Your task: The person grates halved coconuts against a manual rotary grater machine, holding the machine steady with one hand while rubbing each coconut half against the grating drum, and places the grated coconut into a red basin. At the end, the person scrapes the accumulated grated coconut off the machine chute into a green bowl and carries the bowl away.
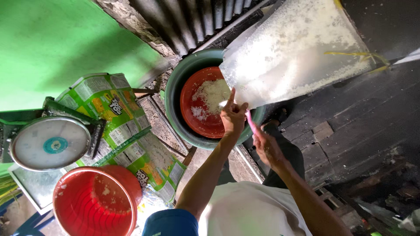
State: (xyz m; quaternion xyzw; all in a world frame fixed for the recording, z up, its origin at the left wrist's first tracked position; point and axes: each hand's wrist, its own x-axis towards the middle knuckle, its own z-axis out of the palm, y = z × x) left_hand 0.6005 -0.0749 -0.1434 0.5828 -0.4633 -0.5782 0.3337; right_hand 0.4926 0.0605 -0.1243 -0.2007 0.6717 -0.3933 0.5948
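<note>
A large clear plastic bag point(297, 48) dusted with white shredded material hangs tilted over a dark green basin point(175, 87). Inside the basin sits a red bowl point(192, 105) holding a small heap of the white shreds point(212, 94). My left hand point(232, 116) pinches the bag's lower corner above the bowl. My right hand point(267, 146) holds a thin pink stick-like tool point(250, 122) just below that corner.
A round dial scale point(50, 143) stands at the left beside a green printed carton point(118, 122). A red bucket point(94, 201) is at the lower left. Corrugated metal sheet point(192, 19) lies above the basin; dark wooden boards point(350, 131) lie to the right.
</note>
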